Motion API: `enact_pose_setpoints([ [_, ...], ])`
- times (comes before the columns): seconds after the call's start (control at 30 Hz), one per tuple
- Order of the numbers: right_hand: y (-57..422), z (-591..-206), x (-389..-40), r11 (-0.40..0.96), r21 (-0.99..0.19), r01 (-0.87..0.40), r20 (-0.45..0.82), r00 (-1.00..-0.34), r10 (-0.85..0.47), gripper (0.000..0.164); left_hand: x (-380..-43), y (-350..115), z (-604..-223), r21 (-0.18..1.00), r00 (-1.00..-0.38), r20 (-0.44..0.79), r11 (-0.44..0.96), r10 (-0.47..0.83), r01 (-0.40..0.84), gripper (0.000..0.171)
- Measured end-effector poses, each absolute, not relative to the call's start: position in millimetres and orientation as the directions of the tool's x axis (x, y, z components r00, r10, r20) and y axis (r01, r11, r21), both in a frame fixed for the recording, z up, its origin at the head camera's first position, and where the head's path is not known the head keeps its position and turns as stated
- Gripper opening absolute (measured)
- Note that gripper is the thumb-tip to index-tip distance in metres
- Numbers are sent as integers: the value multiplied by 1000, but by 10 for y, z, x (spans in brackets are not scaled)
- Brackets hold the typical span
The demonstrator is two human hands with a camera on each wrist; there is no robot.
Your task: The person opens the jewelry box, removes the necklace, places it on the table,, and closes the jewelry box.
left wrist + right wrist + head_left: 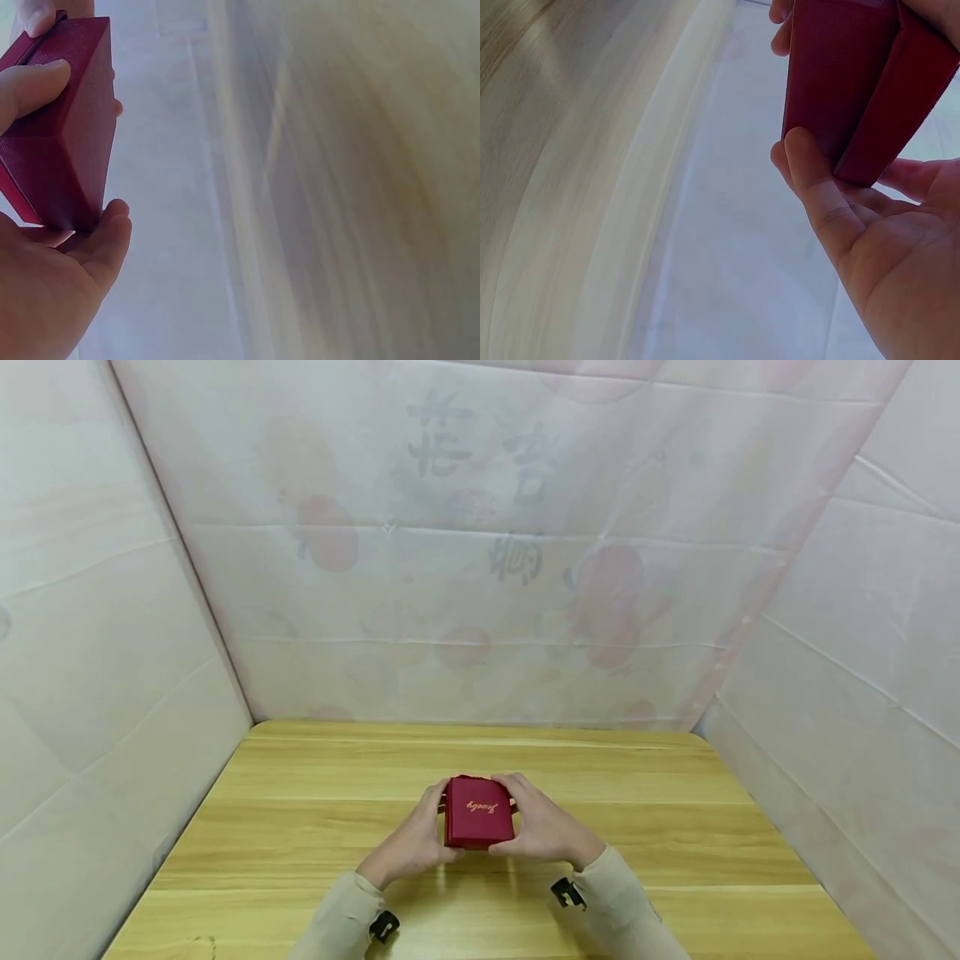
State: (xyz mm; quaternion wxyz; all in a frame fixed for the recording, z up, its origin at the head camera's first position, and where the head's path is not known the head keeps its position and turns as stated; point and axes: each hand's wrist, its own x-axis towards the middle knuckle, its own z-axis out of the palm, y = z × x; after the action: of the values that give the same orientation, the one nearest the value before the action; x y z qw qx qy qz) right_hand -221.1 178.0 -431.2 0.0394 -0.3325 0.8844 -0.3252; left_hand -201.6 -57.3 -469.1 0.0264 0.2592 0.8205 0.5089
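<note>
A dark red jewelry box (480, 814) with gold lettering on its lid is held between both hands, above the table in the head view. My left hand (414, 839) grips its left side, thumb at the near edge and fingers round the far one. On the opposite side my right hand (543, 827) grips it the same way. In the left wrist view the box (86, 124) shows a seam along one side, and the lid looks closed. The right wrist view shows fingers under the box (840, 82). What is inside stays hidden.
A wood-grain table (300, 827) lies below the hands. Pale printed cloth (465, 585) hangs behind it, with more cloth walls at left and right. A black band (385, 927) sits at the left sleeve, another black band (567, 893) at the right.
</note>
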Motion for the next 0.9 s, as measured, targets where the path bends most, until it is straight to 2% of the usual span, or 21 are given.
enact_pose_setpoints([
  [0.43, 1794, -4340, -2229, 558, -585, -589, 160, -758, -633, 92, -2025, -572, -4694, 797, -846, 243, 400, 474, 453, 99],
  [0.7, 1823, -4342, -2227, 565, -578, -589, 151, -757, -635, 93, -2012, -573, -4660, 823, -878, 185, 418, 442, 384, 96],
  [0.9, 1845, -4329, -2226, 571, -582, -579, 142, -764, -630, 93, -2015, -583, -4676, 813, -884, 177, 442, 432, 379, 93],
])
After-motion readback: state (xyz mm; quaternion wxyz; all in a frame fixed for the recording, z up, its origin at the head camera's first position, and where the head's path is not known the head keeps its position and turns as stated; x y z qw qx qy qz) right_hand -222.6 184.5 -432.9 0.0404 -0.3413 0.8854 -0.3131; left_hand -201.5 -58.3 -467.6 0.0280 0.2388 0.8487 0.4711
